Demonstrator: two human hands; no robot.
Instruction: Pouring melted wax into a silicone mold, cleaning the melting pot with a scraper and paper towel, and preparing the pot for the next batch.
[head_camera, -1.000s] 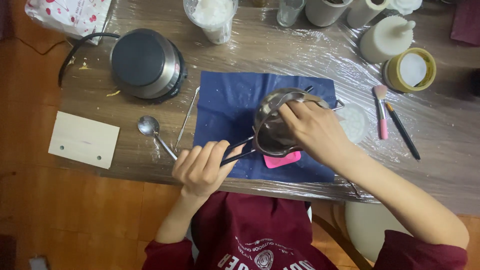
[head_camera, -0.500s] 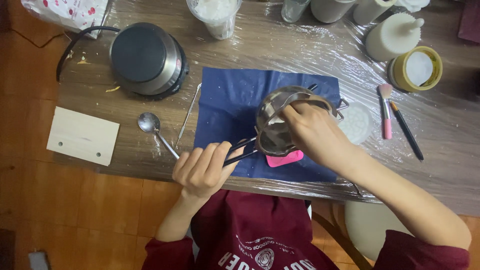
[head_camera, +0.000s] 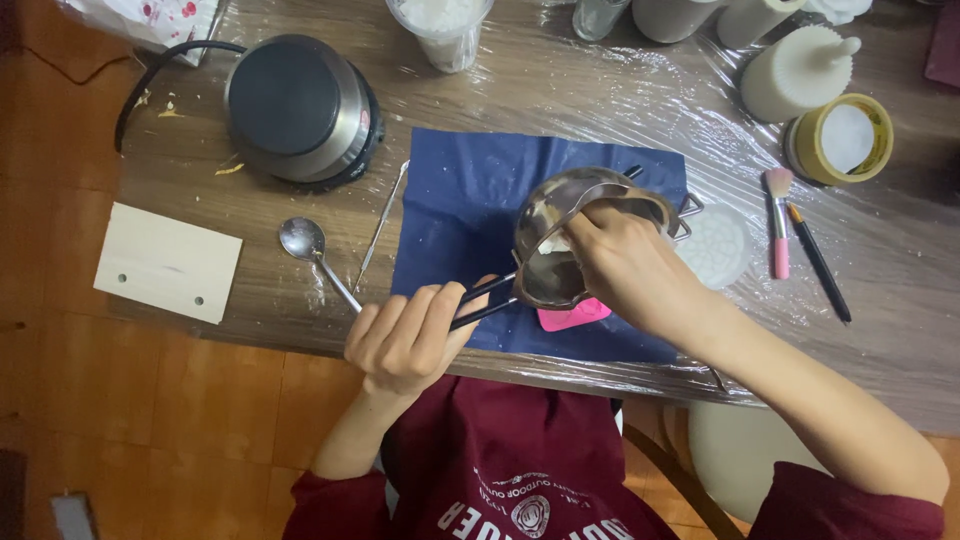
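Left hand: fingers closed around the dark wire handle of a small steel pot, holding it tilted above a blue cloth. Right hand: reaching into the pot's mouth; fingertips hidden, grip cannot be told. Pink mould: on the cloth, just under the pot. Spoon: left of the cloth. Round hot plate: far left. Two brushes: right.

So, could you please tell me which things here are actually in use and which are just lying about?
In use:
left hand
right hand
metal pot
pink mould
blue cloth

Lying about:
spoon
hot plate
wooden block
brushes
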